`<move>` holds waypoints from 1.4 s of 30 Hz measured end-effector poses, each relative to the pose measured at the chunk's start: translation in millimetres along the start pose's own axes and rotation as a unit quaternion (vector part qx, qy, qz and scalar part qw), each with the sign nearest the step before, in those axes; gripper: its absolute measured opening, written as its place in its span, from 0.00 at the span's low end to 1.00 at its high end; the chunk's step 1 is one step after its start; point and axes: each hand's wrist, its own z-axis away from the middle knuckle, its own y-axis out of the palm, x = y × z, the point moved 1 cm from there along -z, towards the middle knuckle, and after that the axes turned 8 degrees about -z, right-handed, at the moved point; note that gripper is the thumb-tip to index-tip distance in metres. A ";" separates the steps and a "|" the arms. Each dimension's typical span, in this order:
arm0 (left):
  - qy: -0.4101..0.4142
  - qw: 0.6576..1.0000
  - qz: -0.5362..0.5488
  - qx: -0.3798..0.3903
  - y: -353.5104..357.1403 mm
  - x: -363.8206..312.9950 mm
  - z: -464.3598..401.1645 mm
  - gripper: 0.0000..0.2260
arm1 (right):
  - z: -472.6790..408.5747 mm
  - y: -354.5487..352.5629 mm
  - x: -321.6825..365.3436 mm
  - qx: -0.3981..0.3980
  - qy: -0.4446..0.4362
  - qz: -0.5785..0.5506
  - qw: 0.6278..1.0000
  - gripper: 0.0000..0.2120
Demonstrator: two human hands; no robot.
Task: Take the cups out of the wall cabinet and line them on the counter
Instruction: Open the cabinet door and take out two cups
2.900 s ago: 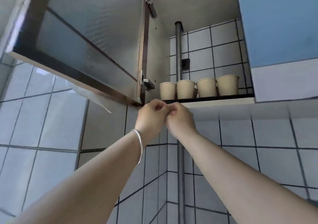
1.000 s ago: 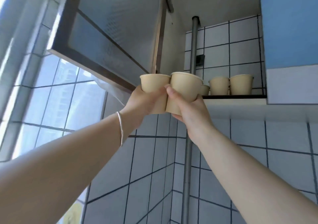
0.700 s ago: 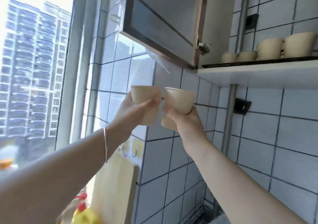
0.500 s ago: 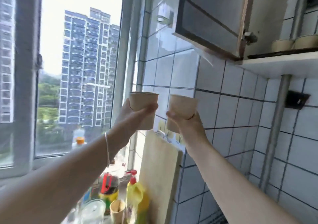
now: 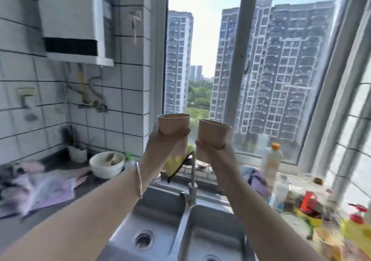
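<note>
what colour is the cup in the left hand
Light kraft brown, plain, no pattern; the cup in the left hand shows in the head view.

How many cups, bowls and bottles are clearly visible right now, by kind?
Paper cups: 2, one in the left hand (left cup) and one in the right hand (right cup).
White bowl: 1.
Orange-capped bottle: 1.
Total: 4; the blurred clutter at right is uncounted.

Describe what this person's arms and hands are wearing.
Both forearms are bare, with no sleeves in view. The left wrist carries one thin silver bangle. No gloves, watch or rings can be made out on the left hand or the right hand.
</note>
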 end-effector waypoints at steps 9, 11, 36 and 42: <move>-0.085 0.965 -0.106 -0.225 -268.4 36.6 31.2 0.25 | 37.5 264.2 -115.6 0.154 0.115 -0.068 0.979 0.27; -0.091 0.952 -0.116 -0.267 -315.3 39.6 40.7 0.26 | 48.2 310.0 -132.1 0.188 0.128 -0.079 0.971 0.24; -0.143 0.765 -0.148 -0.610 -686.5 110.3 130.5 0.27 | 178.9 717.6 -296.4 0.570 0.242 -0.071 0.782 0.26; -0.179 0.758 -0.155 -0.608 -768.5 128.5 146.5 0.28 | 216.4 778.3 -325.0 0.566 0.284 -0.074 0.771 0.23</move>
